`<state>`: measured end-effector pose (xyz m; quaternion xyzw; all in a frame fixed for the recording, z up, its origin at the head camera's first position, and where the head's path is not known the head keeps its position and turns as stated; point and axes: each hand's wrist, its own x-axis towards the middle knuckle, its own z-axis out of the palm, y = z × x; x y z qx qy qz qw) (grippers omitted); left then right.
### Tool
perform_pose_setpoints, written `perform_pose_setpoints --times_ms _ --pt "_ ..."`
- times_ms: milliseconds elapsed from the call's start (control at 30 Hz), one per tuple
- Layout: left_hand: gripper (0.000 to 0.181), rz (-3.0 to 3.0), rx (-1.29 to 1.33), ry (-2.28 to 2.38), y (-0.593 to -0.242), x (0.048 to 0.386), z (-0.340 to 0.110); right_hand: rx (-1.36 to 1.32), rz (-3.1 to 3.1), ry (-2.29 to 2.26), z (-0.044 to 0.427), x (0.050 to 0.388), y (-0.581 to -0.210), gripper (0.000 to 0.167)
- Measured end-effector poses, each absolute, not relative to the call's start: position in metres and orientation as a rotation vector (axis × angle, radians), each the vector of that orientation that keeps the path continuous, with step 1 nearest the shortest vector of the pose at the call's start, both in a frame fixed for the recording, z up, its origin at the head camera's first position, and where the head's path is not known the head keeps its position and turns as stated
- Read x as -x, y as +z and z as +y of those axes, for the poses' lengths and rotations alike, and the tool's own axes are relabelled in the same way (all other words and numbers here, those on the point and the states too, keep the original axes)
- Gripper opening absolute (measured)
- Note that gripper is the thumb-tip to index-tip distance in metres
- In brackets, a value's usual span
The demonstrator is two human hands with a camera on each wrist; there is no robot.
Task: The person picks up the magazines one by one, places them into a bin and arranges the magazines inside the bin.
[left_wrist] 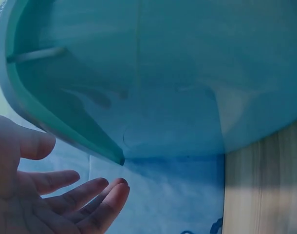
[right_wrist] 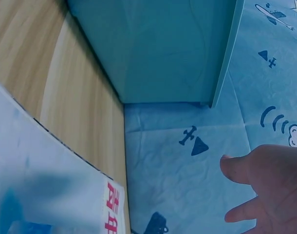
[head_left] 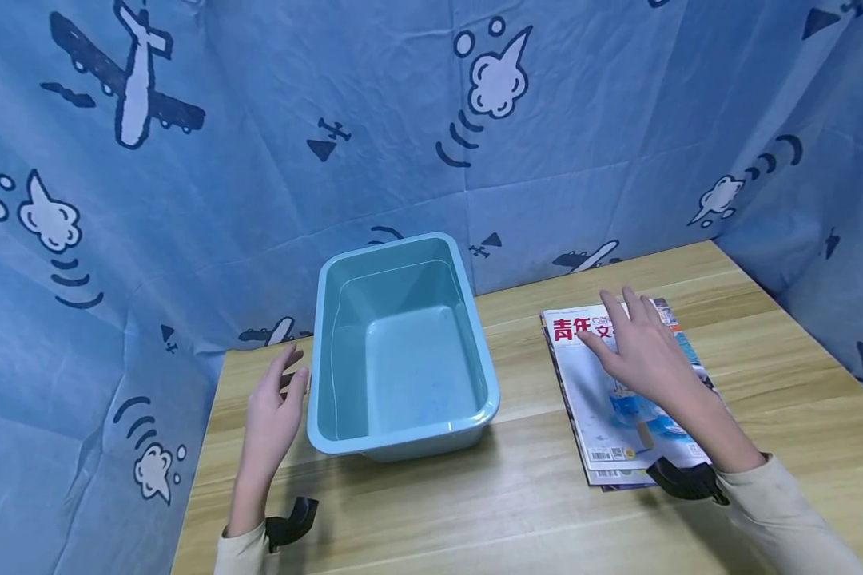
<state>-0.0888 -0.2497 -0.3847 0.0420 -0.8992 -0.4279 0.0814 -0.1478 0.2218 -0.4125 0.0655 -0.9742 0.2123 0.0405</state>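
Observation:
A light-blue plastic basin [head_left: 417, 371] stands on the wooden table, and nothing lies inside it. Just left of its rim is my left hand [head_left: 276, 407], fingers loosely bent and holding nothing. The left wrist view shows that hand [left_wrist: 56, 190] close beside the basin's outer wall [left_wrist: 163, 73]. To the right lies a small stack of magazines [head_left: 590, 399], the top one with red characters on its white cover. Over the stack hovers my right hand [head_left: 643, 351], its fingers spread and holding nothing. In the right wrist view the magazine [right_wrist: 56, 180] appears at lower left, apart from the hand [right_wrist: 270, 185].
The wooden table [head_left: 546, 511] meets a blue curtain [head_left: 374, 176] printed with planes and clouds, behind and at both sides. A black strap mount sits at each wrist. Bare wood shows between the basin and the magazines.

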Motion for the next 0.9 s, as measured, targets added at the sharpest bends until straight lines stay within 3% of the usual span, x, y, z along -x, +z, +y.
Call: perform_pose_setpoints --times_ms 900 --pt "0.046 -2.514 -0.392 -1.707 -0.382 0.093 -0.242 -0.140 -3.032 0.678 0.244 0.144 -0.426 0.071"
